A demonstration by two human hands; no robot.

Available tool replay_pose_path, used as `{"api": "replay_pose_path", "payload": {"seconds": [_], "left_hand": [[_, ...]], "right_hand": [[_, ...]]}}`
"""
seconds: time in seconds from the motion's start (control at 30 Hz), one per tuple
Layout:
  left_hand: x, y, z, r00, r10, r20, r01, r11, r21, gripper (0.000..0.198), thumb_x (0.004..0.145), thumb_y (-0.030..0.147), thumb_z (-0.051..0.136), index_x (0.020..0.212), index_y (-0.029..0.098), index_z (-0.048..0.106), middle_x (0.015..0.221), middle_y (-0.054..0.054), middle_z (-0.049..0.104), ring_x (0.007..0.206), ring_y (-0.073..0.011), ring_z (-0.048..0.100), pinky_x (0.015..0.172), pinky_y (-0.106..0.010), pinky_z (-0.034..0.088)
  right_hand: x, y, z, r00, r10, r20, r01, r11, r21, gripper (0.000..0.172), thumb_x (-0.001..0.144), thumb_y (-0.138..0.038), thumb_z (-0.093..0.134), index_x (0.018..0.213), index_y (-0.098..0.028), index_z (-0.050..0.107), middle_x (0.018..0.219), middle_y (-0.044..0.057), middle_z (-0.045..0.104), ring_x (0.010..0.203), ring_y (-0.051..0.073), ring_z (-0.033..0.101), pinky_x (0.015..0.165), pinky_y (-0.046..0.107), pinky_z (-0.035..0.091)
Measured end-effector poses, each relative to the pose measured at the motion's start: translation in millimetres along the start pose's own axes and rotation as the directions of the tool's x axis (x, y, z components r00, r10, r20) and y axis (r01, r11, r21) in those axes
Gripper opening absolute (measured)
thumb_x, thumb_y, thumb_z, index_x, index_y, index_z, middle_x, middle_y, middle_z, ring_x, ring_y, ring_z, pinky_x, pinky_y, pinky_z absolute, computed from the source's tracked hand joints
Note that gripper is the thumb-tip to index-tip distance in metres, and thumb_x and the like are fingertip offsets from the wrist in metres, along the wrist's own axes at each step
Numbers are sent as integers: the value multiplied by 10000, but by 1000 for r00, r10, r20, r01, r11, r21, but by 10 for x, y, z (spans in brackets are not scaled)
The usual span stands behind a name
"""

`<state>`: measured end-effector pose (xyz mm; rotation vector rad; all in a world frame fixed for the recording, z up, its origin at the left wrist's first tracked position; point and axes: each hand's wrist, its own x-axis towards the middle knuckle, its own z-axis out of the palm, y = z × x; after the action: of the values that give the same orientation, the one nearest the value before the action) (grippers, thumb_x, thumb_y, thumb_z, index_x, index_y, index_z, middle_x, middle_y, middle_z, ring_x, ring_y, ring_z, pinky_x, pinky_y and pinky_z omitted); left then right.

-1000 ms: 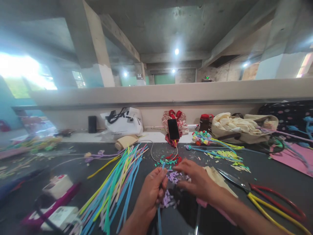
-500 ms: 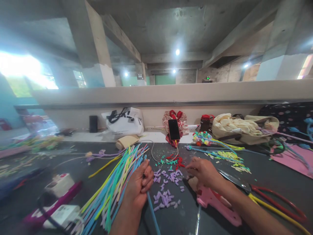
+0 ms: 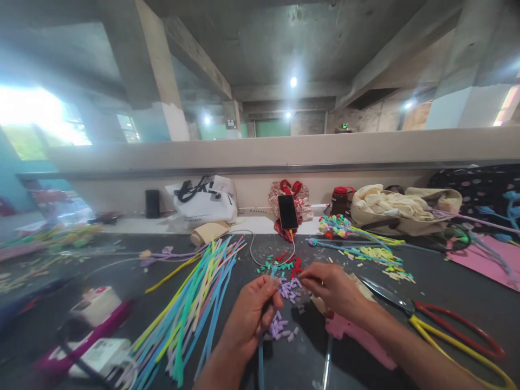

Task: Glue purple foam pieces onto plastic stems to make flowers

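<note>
My left hand [image 3: 249, 317] is closed around a thin blue stick [image 3: 260, 365] that runs down toward me. My right hand [image 3: 331, 287] pinches something small over a heap of short purple pieces [image 3: 284, 309] on the dark table [image 3: 447, 292]. The two hands nearly touch above the heap. Small green and red cut pieces [image 3: 284, 265] lie just beyond. A pink tool [image 3: 357, 338] rests under my right wrist.
A fan of long coloured sticks [image 3: 195, 303] spreads to the left. Large red-and-yellow-handled scissors [image 3: 439, 325] lie at the right. A phone [image 3: 287, 212], bags [image 3: 205, 200], a jar [image 3: 340, 201] and cloth [image 3: 390, 206] stand along the back ledge. White boxes [image 3: 95, 303] sit at left.
My left hand has swung right from the stick fan back to the purple heap with the blue stick. My right hand moved slightly left to meet it.
</note>
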<state>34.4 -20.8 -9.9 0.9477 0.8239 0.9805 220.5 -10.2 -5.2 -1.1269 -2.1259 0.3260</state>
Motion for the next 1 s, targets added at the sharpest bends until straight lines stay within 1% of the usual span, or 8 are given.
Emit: {"api": "replay_pose_path", "payload": {"seconds": [0.13, 0.33, 0.5, 0.6, 0.73, 0.8, 0.87, 1.0], "left_hand": [[-5, -23, 37, 1000, 2, -19, -1, 999, 32, 285, 730, 356, 555, 546, 148, 489, 299, 91, 386, 222, 6, 207, 256, -115, 97], [23, -31, 27, 992, 51, -114, -48, 998, 28, 303, 730, 426, 526, 641, 138, 547, 268, 94, 373, 207, -5, 192, 249, -124, 100], [54, -102, 76, 993, 57, -106, -55, 998, 17, 289, 717, 443, 526, 672, 159, 491, 320, 76, 457, 200, -7, 229, 252, -131, 97], [53, -127, 119, 999, 23, -37, -22, 999, 37, 299, 703, 461, 529, 665, 173, 461, 374, 66, 492, 206, -19, 296, 249, -137, 118], [55, -110, 97, 1000, 2, -9, -2, 999, 38, 304, 707, 441, 535, 605, 174, 430, 384, 86, 441, 217, -3, 277, 253, -133, 118], [58, -98, 63, 1000, 1, -12, 0, 999, 32, 307, 720, 424, 531, 585, 179, 406, 356, 112, 360, 224, 8, 217, 260, -124, 106], [59, -84, 33, 1000, -2, -17, 2, 1000, 14, 301, 719, 408, 543, 590, 186, 387, 356, 123, 330, 238, 10, 188, 265, -119, 96], [57, -40, 3, 999, 0, -37, -1, 1000, -30, 289, 715, 379, 559, 607, 195, 365, 365, 132, 323, 244, 10, 169, 269, -119, 71]], "right_hand": [[-9, -57, 45, 1000, -2, 5, 1, 998, 63, 191, 818, -139, 463, 854, -177, 646, 782, 29, 628, 717, 127, 579, 643, 208, 422], [-20, -202, 1, 999, 31, 38, -36, 990, 137, 144, 762, -130, 549, 811, -184, 673, 679, -7, 632, 608, 103, 563, 555, 182, 397], [-40, -301, 25, 999, 15, 51, -32, 934, 356, 163, 757, -130, 543, 805, -197, 685, 634, -19, 604, 579, 97, 542, 554, 189, 405], [-28, -344, 35, 994, 72, 80, -103, 835, 541, 127, 746, -171, 556, 779, -192, 677, 669, -9, 600, 572, 100, 543, 504, 185, 422], [15, -317, -8, 942, 247, 228, -328, 533, 780, 143, 760, -296, 554, 775, -162, 601, 648, 6, 616, 520, 107, 570, 414, 174, 413], [36, -250, -34, 923, 283, 260, -365, 428, 827, 189, 729, -339, 594, 758, -153, 568, 646, 9, 615, 504, 103, 571, 403, 169, 404], [50, -168, -57, 918, 312, 247, -363, 401, 841, 213, 705, -349, 623, 761, -154, 554, 598, -15, 585, 463, 82, 542, 396, 161, 390], [58, -32, -119, 905, 386, 180, -355, 449, 820, 219, 703, -358, 621, 782, -164, 557, 508, -67, 501, 371, 45, 449, 360, 148, 335]]}}
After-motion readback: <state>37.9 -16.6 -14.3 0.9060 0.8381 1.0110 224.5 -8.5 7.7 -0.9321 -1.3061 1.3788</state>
